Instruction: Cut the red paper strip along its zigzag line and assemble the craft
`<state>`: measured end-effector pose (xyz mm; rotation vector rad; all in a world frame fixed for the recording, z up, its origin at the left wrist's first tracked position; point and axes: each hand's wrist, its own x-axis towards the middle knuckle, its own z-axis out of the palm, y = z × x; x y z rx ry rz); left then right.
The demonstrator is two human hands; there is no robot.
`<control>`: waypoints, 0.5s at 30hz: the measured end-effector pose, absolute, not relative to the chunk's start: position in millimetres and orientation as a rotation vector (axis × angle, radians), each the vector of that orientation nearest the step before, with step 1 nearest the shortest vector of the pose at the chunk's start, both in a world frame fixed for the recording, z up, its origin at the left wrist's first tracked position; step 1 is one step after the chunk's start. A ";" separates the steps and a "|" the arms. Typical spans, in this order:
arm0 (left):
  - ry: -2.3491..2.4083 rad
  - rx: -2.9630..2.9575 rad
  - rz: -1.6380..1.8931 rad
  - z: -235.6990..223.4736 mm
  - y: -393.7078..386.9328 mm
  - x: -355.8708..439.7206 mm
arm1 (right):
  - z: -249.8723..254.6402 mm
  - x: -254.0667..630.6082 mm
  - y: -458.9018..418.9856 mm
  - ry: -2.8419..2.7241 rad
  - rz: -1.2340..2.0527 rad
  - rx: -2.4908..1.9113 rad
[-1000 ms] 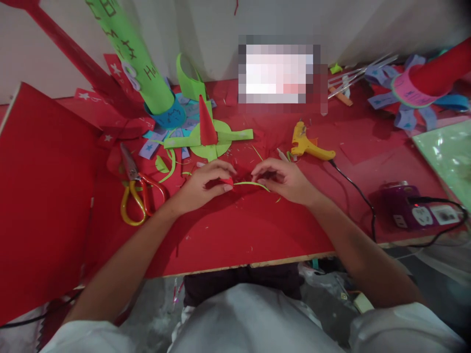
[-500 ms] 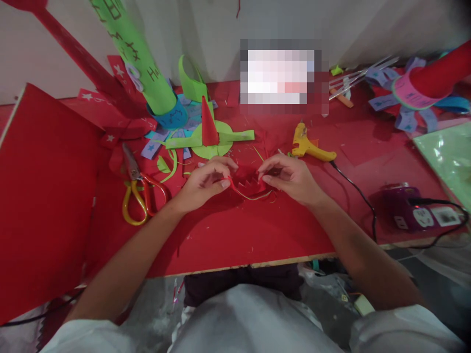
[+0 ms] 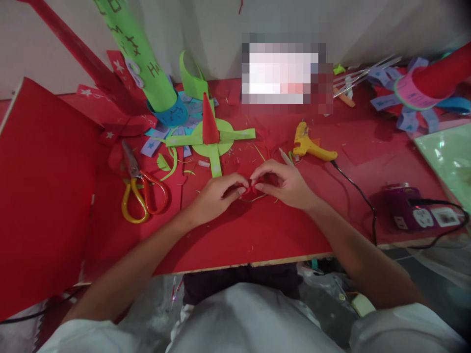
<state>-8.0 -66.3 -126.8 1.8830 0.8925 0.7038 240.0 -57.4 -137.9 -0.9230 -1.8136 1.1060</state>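
The left hand [image 3: 222, 192] and right hand [image 3: 289, 185] nearly meet above the worktop [image 3: 221, 247], each grip pinched on the red strip [image 3: 253, 186] between them, presumably to control both sides; to an onlooker the hands half hide it. Scissors [image 3: 135, 173] and the glue gun [image 3: 312, 147] flank them, likely set within reach of one hand each.

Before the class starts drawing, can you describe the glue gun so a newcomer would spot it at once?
Find the red table, then the right hand pinching a red piece. Just beyond that hand, slightly right, lies the glue gun. Its yellow body and trailing black cord set it apart from the scissors, with one yellow and one red-orange handle.
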 end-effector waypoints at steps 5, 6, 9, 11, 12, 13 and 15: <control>0.870 1.895 0.738 -134.9 -66.2 -10.8 | -136.0 235.8 -59.5 -1.859 1.148 -0.849; 0.869 1.893 0.734 -136.0 -65.9 -12.0 | -137.0 235.5 -59.8 -1.849 1.174 -0.839; 0.886 1.905 0.688 -137.7 -65.8 -14.6 | -142.0 235.1 -60.8 -1.785 1.244 -0.832; 0.893 1.918 0.642 -137.4 -66.3 -15.1 | -145.5 234.8 -61.4 -1.721 1.305 -0.820; 0.894 1.922 0.619 -137.0 -66.5 -15.2 | -146.8 234.8 -61.8 -1.691 1.339 -0.815; 0.895 1.929 0.600 -136.6 -66.7 -15.2 | -147.8 234.8 -62.3 -1.667 1.373 -0.812; 0.908 1.972 0.562 -136.0 -67.1 -15.4 | -148.2 235.0 -63.3 -1.641 1.428 -0.814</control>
